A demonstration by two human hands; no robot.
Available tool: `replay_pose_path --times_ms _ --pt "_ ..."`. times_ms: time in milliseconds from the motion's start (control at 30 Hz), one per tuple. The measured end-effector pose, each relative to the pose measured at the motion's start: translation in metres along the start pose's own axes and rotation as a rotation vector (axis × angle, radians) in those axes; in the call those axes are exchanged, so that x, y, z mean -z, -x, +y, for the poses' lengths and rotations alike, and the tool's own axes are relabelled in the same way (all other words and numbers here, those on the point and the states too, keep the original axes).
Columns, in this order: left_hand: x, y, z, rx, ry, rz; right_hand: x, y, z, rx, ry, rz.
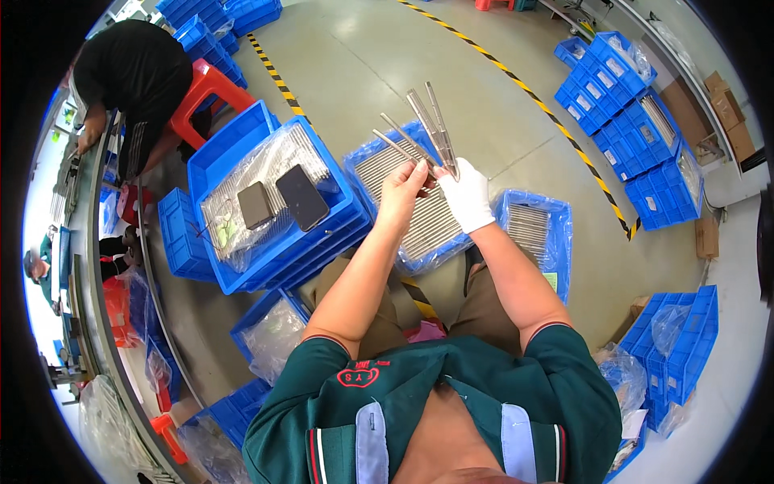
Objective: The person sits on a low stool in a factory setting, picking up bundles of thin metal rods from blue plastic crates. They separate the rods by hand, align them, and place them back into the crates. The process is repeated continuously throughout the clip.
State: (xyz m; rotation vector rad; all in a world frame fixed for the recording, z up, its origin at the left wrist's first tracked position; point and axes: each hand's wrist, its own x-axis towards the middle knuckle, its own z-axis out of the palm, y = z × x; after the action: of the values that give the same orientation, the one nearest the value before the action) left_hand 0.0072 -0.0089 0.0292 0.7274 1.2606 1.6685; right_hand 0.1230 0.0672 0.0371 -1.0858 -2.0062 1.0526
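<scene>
Grey floor (371, 68) with yellow-and-black striped tape surrounds the work; at left, stacked blue plastic crates (224, 262) bear film-covered metal rods (282, 149); centrally, the bare left hand (401, 192) and white-gloved right hand (468, 198) grip a few slender silver metal rods (433, 129) above a film-lined blue crate (435, 261); rows fill it and the smaller blue crate (565, 242) rightward; handling seems midway, though how many are finished I cannot tell.

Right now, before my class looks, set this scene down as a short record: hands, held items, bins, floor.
Left hand: bare, gripping metal rods
Right hand: white-gloved, gripping metal rods
Below hands: plastic-lined blue bin of rods
Right: smaller blue bin, also holding rods
Left: bin stack, phone on top
Floor: yellow-black tape
</scene>
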Motion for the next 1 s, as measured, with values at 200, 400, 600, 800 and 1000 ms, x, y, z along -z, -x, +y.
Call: replay_pose_path --times_ms 200,400,600,800,1000 --pt "-0.010 0.004 -0.010 -0.038 -0.044 0.121 -0.011 -0.001 0.003 -0.014 -0.036 0.053" --pt "0.003 0.003 0.007 0.012 -0.180 -0.023 0.001 -0.029 0.007 -0.129 -0.455 0.055" --pt "-0.008 0.014 -0.001 0.241 -0.050 -0.391 0.018 -0.033 0.003 -0.476 -0.866 -0.159" --pt "-0.018 0.023 -0.017 0.301 0.036 -0.405 0.021 -0.041 0.008 -0.453 -0.807 0.155" --pt "0.011 0.022 0.003 0.375 -0.202 -0.530 0.067 -0.078 0.053 -0.549 -0.904 0.377"
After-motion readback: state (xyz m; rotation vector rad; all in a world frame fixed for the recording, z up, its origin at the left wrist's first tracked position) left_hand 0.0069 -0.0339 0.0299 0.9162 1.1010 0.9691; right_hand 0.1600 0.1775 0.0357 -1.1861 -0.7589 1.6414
